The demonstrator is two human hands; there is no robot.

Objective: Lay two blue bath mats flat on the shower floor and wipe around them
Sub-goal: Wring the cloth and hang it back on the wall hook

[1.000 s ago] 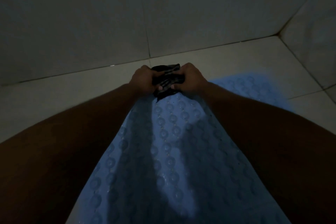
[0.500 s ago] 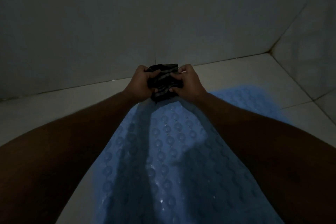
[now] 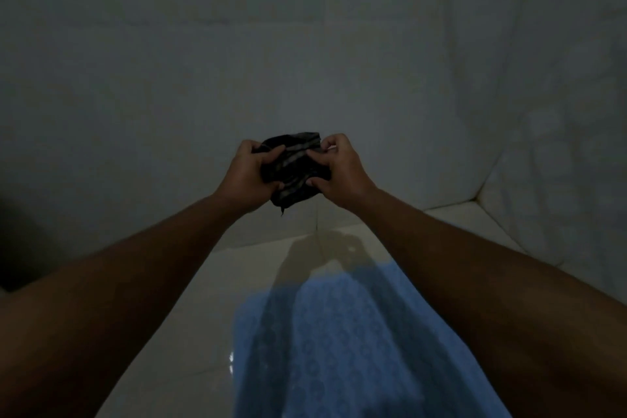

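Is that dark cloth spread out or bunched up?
Bunched up: the dark cloth sits crumpled between the left hand and right hand.

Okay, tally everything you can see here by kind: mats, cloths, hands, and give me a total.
blue bath mat: 1
dark cloth: 1
hands: 2 (left hand, right hand, both gripping the cloth)
Total: 4

Mat (image 3: pixel 339 343): blue, bumpy, lay flat on floor (image 3: pixel 190 332), part shadowed.
Cloth (image 3: pixel 295 170): dark, striped, bunched; was gripped betw. left hand (image 3: pixel 246 176) & right hand (image 3: pixel 342 173), off floor.
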